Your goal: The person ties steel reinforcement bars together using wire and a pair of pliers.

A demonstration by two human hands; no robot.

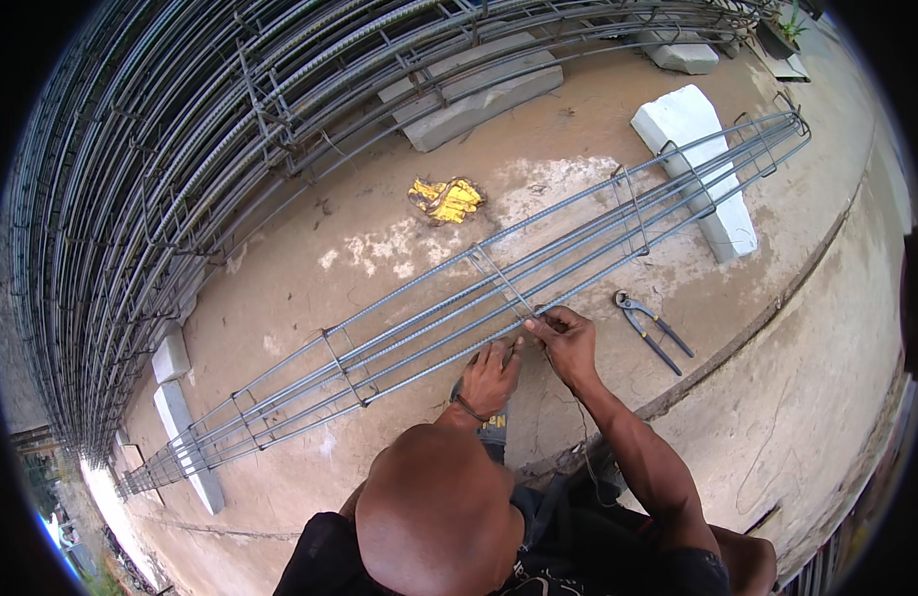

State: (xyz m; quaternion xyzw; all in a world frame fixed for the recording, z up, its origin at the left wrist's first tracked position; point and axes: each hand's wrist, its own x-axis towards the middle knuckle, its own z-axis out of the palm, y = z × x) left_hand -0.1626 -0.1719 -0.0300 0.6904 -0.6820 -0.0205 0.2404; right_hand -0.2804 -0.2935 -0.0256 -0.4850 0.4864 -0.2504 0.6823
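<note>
A long, narrow cage of ribbed steel bars [409, 328] runs diagonally in front of me, with thin square stirrups around it. My right hand [566, 346] is closed in a pinch at the near bar, where a stirrup [504, 281] meets it. A thin dark tie wire [585, 447] trails down from this hand along the forearm; its end at the fingertips is too small to make out. Just left of it, my left hand [489, 379] lies by the same bar, fingers loosely apart, with nothing visible in them. Pincers with dark handles [653, 331] lie on the ground to the right.
Concrete blocks prop the cage, a pale one [697, 164] at right and another [189, 447] at left. A crumpled yellow glove [447, 201] lies beyond the bars. Stacked rebar cages [171, 149] fill the far left, resting on blocks [479, 94]. A groove [757, 323] crosses the concrete floor.
</note>
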